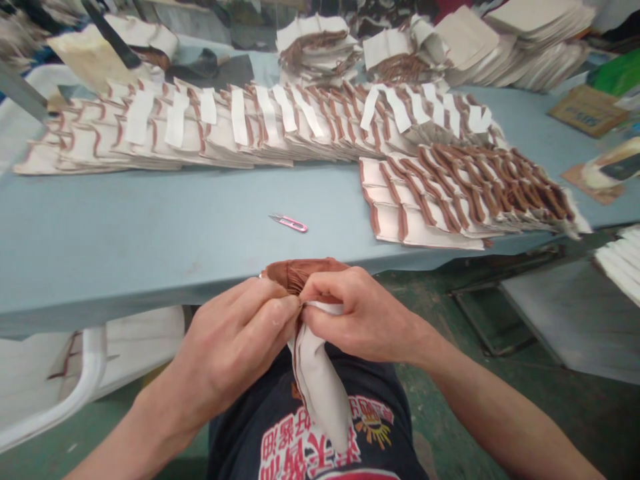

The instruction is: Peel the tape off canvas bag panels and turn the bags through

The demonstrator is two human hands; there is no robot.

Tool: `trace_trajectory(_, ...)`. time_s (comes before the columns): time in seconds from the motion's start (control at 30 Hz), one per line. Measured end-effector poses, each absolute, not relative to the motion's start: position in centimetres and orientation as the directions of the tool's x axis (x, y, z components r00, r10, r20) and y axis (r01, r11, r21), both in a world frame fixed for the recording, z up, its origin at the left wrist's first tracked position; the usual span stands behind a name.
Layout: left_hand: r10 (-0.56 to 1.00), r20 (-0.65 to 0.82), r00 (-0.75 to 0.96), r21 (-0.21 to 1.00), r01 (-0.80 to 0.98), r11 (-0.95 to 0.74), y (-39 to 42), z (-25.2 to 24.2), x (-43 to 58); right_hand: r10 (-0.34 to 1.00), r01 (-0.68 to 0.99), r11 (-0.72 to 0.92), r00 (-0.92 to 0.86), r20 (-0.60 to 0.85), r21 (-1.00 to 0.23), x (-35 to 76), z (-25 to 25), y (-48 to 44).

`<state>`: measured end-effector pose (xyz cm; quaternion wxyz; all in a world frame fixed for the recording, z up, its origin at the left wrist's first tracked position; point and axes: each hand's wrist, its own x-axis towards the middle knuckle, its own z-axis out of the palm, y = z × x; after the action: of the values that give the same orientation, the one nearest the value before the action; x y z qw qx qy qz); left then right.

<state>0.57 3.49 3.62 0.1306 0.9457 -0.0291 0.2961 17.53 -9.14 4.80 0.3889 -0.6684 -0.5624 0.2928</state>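
Note:
Both my hands pinch a sewn fabric piece [323, 380], brown on one side and off-white on the other, in front of my apron at the table's near edge. My left hand [245, 330] is closed on its seam, thumb and fingers pressed together. Right beside it, my right hand [357, 313] pinches the same seam, fingertips almost touching the left ones. The off-white part hangs down over the dark apron; the brown part bunches up behind my fingers. Pink thread snips [290, 223] lie on the table beyond my hands.
A long row of overlapping off-white and brown pieces [220, 143] with white strips runs across the blue table [150, 227]. A second row [425, 207] lies nearer at right. Stacks of fabric [320, 47] stand behind. A white metal tube [93, 367] curves at lower left.

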Motion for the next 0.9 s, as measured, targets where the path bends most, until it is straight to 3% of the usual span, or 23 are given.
trace_trajectory(0.13,0.051,0.529,0.847,0.305,-0.133,-0.943,3.1,4.0,0.2,0.972,0.432,-0.073,0.231,0.032,-0.899,17.6,4.3,-9.7)
trace_trajectory(0.4,0.300,0.526,0.796,0.494,0.002,-0.870,-0.6,2.1,-0.6,0.958,0.318,0.017,0.265,0.107,-0.948,18.0,3.7,-10.0)
trace_trajectory(0.6,0.485,0.446,0.753,0.746,-0.013,-0.666,-3.4,0.5,-0.2,0.963,0.159,0.032,0.259,0.073,-0.987,18.2,3.7,-10.6)
trace_trajectory(0.9,0.638,0.328,0.696,0.929,-0.115,-0.352,-5.0,-1.3,0.3,0.948,0.105,0.096,0.294,0.123,-0.990,17.7,3.4,-11.1)
